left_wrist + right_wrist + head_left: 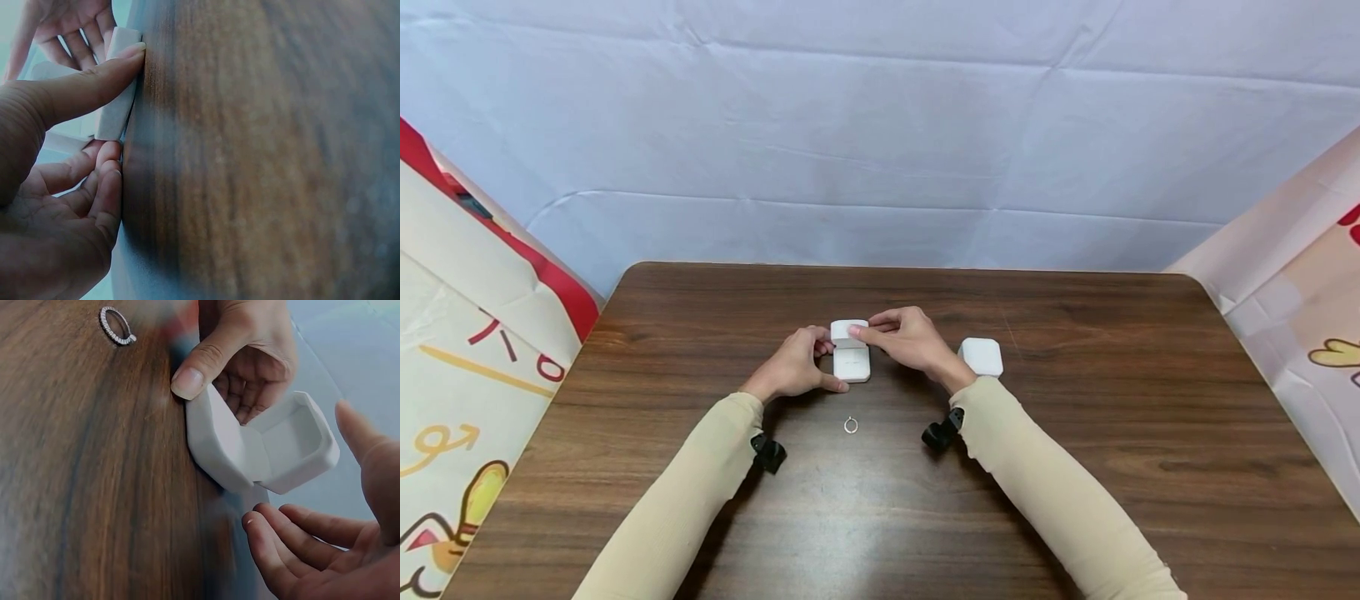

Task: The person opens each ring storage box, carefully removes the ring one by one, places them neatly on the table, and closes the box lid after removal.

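Note:
A white ring box [852, 367] stands on the table with its hinged lid [300, 447] raised. My left hand [793, 364] grips its base from the left, thumb at the front edge and fingers curled at the back. Beside the lid, my right hand [913, 340] has thumb and fingers spread apart. The right wrist view shows a gap between those fingers and the lid, whose hollow inside is visible. Nearer me on the table lies a ring [106, 330] set with small clear stones.
A second white box [982, 357] with cut corners sits to the right, close behind my right wrist. The brown wooden table [1112, 417] runs back to a pale cloth [880, 125]. Printed cloths hang at both sides.

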Demonstrator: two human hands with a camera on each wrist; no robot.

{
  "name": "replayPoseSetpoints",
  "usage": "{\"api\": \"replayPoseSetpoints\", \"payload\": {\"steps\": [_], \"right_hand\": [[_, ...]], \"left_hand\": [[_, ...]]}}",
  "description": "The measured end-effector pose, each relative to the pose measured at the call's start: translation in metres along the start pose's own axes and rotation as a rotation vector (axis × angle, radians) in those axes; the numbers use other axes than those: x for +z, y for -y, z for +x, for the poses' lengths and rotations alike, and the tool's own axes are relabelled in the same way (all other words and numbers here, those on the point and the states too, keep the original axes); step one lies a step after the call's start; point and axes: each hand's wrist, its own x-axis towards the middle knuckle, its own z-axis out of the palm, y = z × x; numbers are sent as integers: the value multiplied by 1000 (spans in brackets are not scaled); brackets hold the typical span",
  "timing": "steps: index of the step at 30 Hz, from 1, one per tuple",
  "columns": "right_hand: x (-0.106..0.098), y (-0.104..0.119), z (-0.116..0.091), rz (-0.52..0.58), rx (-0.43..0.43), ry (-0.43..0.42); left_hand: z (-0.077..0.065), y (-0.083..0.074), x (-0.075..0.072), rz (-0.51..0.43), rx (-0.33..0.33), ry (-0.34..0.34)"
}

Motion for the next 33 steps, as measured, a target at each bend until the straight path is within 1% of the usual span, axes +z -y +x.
{"api": "replayPoseSetpoints", "payload": {"steps": [6, 12, 20, 28, 33], "right_hand": [[5, 1, 2, 1, 26, -6], [7, 2, 3, 29, 28, 25], [6, 2, 3, 51, 55, 52], [9, 2, 4, 59, 38, 28], [11, 3, 1, 70, 8, 19]], "left_hand": [[0, 0, 0, 2, -2, 6], [0, -1, 0, 6, 3, 7], [0, -1, -1, 9, 12, 10], [-1, -2, -3, 30, 19, 20], [-1, -1, -3, 42, 24, 12]]}}
